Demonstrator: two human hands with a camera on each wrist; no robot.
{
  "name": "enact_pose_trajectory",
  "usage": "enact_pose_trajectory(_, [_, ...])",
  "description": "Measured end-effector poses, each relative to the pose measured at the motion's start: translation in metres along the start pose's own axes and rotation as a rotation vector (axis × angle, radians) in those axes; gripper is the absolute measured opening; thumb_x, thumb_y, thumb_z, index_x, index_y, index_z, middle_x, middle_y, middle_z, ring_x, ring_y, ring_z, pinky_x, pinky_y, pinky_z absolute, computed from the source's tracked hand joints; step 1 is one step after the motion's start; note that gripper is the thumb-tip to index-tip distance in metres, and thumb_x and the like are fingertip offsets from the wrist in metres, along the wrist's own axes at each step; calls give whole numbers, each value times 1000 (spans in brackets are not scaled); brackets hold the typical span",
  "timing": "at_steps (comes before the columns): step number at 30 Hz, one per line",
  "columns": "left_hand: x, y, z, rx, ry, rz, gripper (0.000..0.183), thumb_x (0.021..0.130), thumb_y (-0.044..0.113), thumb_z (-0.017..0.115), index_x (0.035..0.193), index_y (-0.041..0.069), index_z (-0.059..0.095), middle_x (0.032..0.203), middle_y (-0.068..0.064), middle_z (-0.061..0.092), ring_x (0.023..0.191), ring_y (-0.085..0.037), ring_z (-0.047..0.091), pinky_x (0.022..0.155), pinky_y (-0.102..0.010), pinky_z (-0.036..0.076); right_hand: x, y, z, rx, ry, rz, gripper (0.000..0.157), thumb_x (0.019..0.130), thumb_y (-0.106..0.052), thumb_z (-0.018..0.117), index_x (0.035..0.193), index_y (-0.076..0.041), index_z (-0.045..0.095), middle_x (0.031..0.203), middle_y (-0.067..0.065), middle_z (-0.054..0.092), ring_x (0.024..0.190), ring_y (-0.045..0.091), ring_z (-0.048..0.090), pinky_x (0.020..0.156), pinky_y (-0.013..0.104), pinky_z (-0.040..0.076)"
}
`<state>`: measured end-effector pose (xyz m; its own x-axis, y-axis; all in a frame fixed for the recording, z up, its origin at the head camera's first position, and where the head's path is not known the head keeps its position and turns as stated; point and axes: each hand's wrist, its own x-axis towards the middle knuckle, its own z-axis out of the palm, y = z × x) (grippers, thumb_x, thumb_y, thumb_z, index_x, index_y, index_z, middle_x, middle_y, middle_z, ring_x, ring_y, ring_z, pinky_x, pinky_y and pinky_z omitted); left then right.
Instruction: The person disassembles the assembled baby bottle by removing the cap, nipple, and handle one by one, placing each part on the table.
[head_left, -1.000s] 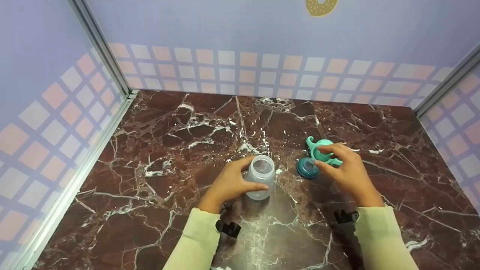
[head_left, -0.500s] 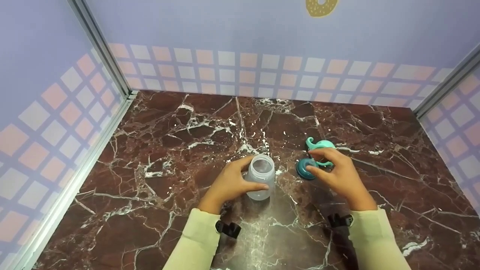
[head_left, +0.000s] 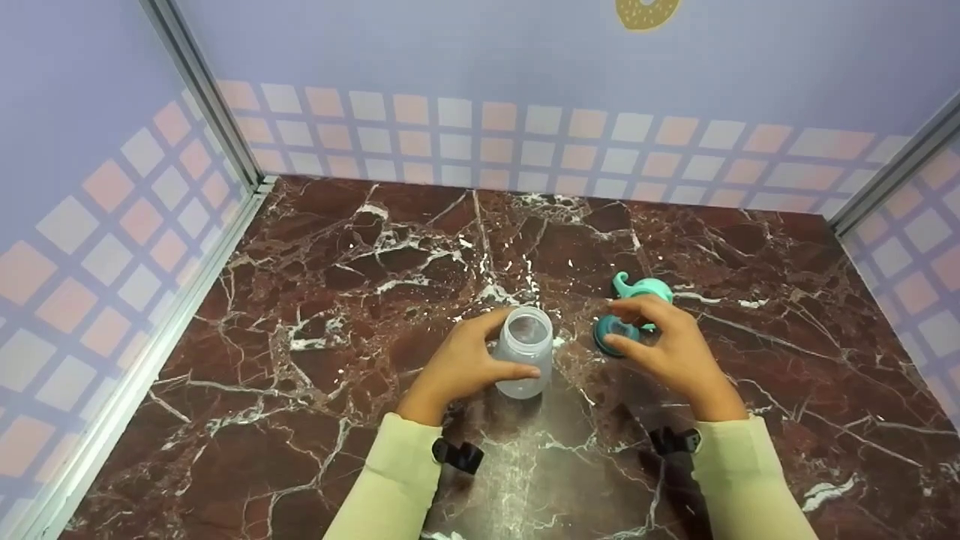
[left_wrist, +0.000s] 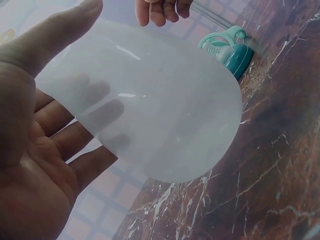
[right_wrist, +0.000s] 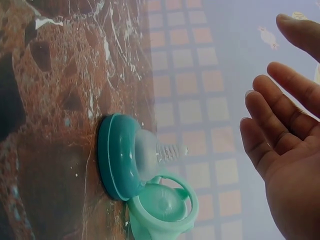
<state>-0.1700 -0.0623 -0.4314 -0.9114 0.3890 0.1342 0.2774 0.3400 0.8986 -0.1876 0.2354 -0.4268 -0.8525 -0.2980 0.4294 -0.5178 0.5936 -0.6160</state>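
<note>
My left hand (head_left: 461,364) grips a frosted, translucent baby bottle (head_left: 525,360) that stands upright with its mouth uncovered. Thumb and fingers wrap its sides, and the fingers show through the wall in the left wrist view. To the right, a teal collar (right_wrist: 116,157) with a clear bottle teat (right_wrist: 167,152) in it rests on the table, teat upward. My right hand (head_left: 671,352) hovers over this teat, thumb and fingers spread apart with nothing between them. Just behind the collar lies a mint-green handle piece (right_wrist: 187,187) with curved grips, partly covered by my right hand in the head view.
The brown marbled tabletop (head_left: 337,405) stretches around both hands. Lilac panels with checks (head_left: 480,90) close off its back and sides, joined by metal corner posts (head_left: 202,97). A black wrist camera (head_left: 457,455) sits on the left wrist.
My right hand has moved left, from over the mint-green handle piece to over the teat and collar. The left hand and the bottle have stayed almost where they were.
</note>
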Motion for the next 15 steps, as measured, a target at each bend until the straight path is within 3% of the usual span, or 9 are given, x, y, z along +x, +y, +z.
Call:
enact_pose_trajectory(9, [0, 3, 1, 9, -3, 17, 71, 64, 42, 88, 128, 29, 59, 116, 8, 68, 110, -12, 63, 99, -37, 49, 0, -5, 3, 39, -42, 0, 46, 73, -20, 85, 116, -16, 70, 100, -8, 67, 91, 12, 59, 81, 22, 48])
enact_pose_trajectory(15, [-1, 4, 3, 28, 11, 15, 72, 65, 38, 88, 129, 28, 59, 116, 8, 69, 108, -12, 63, 98, -37, 49, -1, -8, 7, 48, -50, -16, 47, 73, -19, 85, 117, -16, 69, 103, -2, 69, 92, 15, 61, 84, 22, 49])
